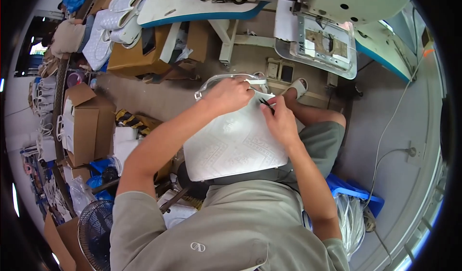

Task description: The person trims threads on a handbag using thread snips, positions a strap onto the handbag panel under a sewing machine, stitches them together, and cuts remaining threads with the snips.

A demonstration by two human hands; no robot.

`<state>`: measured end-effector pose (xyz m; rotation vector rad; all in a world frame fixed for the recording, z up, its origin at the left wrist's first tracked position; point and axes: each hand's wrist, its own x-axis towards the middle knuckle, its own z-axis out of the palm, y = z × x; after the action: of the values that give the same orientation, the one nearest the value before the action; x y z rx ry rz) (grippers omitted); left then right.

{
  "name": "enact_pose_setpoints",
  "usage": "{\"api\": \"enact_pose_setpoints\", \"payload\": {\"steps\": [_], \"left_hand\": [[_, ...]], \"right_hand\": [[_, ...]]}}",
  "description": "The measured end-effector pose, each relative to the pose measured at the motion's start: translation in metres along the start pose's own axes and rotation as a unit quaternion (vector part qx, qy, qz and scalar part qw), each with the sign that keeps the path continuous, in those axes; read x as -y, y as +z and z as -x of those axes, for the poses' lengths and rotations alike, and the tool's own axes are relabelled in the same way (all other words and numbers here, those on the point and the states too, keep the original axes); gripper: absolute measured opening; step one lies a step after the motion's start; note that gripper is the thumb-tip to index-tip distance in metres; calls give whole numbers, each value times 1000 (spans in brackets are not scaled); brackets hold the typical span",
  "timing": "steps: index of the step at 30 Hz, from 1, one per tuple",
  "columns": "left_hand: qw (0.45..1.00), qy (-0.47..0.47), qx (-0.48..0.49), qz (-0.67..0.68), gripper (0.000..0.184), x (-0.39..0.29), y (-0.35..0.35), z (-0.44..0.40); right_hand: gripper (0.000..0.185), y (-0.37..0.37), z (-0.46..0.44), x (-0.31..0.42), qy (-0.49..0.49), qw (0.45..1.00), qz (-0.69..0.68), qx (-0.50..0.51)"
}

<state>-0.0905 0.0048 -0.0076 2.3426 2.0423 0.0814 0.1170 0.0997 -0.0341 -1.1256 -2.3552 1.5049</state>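
1. White handbag (231, 143) with a faint pattern lies across the person's lap, between the two arms.
2. The left hand (229, 96) is curled tightly on the bag's far edge, beside its strap (211, 82).
3. The right hand (280, 119) pinches a slim black pointed tool (266, 105), its tip at the far edge.
4. A blue-edged counter (192, 7) stands at far left.
5. A cardboard box (98, 126) sits left; a blue bin (358, 191), near right.
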Motion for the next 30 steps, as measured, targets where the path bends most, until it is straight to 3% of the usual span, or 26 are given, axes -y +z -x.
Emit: {"api": "enact_pose_setpoints", "payload": {"steps": [3,5,6,10,15,30], "left_hand": [[997,63,-16,-47,9,9,4,-8],[995,88,27,-37,11,15,2,-11],[993,61,97,-19,12,21,5,-13],[986,-11,61,153,14,30,4,-13],[982,-16,67,174,14,35,1,-12],[982,-25,57,177,16,34,6,-4]], "right_hand": [[31,6,0,1,3,999,42,-4],[32,4,0,10,-2,998,59,-1],[33,3,0,12,-12,997,72,4],[32,8,-14,16,-49,995,84,5],[32,10,-24,27,-32,992,114,41],[32,25,-32,27,-51,991,120,20]]}}
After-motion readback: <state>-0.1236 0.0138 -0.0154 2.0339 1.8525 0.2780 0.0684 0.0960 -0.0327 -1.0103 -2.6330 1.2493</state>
